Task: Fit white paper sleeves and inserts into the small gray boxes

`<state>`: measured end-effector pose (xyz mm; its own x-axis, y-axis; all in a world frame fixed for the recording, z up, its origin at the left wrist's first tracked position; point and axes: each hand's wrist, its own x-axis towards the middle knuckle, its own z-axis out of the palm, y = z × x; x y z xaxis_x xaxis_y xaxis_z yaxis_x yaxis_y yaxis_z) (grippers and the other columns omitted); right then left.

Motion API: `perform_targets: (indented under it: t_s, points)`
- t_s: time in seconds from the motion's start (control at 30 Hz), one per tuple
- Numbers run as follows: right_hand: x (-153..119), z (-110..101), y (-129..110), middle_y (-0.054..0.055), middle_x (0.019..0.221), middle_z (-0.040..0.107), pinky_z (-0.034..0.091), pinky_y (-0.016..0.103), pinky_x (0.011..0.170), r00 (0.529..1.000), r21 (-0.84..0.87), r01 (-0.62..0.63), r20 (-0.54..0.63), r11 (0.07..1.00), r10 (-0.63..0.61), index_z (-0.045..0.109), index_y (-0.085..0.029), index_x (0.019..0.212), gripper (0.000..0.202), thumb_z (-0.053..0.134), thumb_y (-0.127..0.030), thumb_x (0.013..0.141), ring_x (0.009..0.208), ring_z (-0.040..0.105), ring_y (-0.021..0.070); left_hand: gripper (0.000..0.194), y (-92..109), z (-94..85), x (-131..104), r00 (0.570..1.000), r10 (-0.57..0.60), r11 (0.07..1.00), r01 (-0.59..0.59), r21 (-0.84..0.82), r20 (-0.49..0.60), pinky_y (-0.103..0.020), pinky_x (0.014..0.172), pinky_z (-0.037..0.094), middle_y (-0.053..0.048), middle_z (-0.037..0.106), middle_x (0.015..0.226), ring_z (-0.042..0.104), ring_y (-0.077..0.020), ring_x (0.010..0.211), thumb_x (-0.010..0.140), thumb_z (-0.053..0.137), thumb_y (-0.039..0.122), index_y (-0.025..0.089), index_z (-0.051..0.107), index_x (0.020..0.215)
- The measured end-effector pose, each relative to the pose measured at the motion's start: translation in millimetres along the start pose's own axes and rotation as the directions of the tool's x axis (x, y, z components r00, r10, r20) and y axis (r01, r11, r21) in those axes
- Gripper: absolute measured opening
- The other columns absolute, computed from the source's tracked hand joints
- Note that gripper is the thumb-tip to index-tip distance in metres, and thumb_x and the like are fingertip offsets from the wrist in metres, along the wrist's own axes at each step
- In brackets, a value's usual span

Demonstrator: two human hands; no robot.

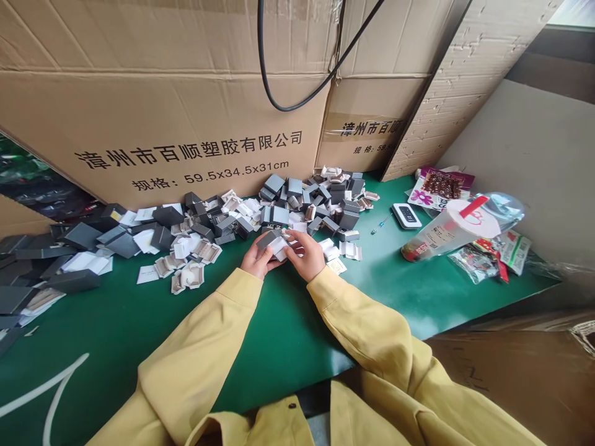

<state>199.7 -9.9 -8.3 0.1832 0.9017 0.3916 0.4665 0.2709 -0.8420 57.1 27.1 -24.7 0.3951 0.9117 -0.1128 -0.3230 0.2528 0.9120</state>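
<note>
A small dark grey box (270, 239) with a pale inner part showing is held over the front of the table. My left hand (255, 260) is closed around its left side, the thumb lying on the near face. From the other side my right hand (307, 255) grips the same box, its fingers bent at the right edge. Just beyond my hands lies a heap of similar dark boxes (280, 215), mixed with pale moulded inserts (188, 277) and white paper slips (147, 274). Another group of dark boxes (74, 281) is piled at the left.
Large cardboard cartons (195, 118) stand behind the green table (279, 347), with a black cable (297, 108) hanging before them. To the right are a white device (406, 216), a drink cup (446, 230) lying tilted and snack packets (474, 263). A white cord (60, 375) lies front left.
</note>
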Motion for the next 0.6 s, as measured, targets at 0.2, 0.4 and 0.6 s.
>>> perform_targets:
  t_s: [0.2, 0.4, 0.6]
  points:
    - [-0.6, -1.5, -5.6, 0.006, 0.092, 0.059, 0.055, 0.024, 0.063, 0.999, -0.02, 0.04, -0.022, 0.999, -0.04, 0.056, -0.021, 0.11, 0.031, 0.051, -0.026, 0.079, 0.069, 0.058, 0.0112, 0.057, -2.0, -0.2, 0.4, 0.999, 0.034, 0.999, -0.034, 0.01, 0.002, -0.048, 0.085, 0.05, -0.007, 0.057, 0.121, 0.06, -0.0248, 0.101, 0.071, 0.067, 0.045, 0.029, 0.048, 0.121]
    - [2.3, 0.3, 2.3, 0.004, 0.091, 0.06, 0.053, 0.022, 0.056, 0.997, 0.103, -0.067, -0.027, 0.992, 0.07, 0.055, -0.022, 0.109, 0.033, 0.054, -0.027, 0.077, 0.067, 0.056, 0.0097, 0.06, -1.5, -0.2, 2.2, 0.999, 0.034, 0.999, -0.034, 0.0, -0.028, -0.051, 0.085, 0.05, -0.01, 0.056, 0.124, 0.058, -0.0292, 0.106, 0.069, 0.069, 0.044, 0.025, 0.048, 0.122]
    - [1.1, -1.4, 5.3, 0.007, 0.105, 0.057, 0.053, 0.025, 0.059, 0.999, -0.037, 0.042, 0.026, 0.998, -0.041, 0.048, -0.024, 0.119, 0.041, 0.051, -0.025, 0.079, 0.067, 0.057, 0.0109, 0.059, 1.0, 2.3, 1.1, 0.994, 0.002, 1.0, -0.002, 0.004, -0.108, -0.046, 0.074, 0.055, -0.011, 0.059, 0.117, 0.063, -0.0267, 0.095, 0.064, 0.073, 0.04, 0.022, 0.053, 0.116]
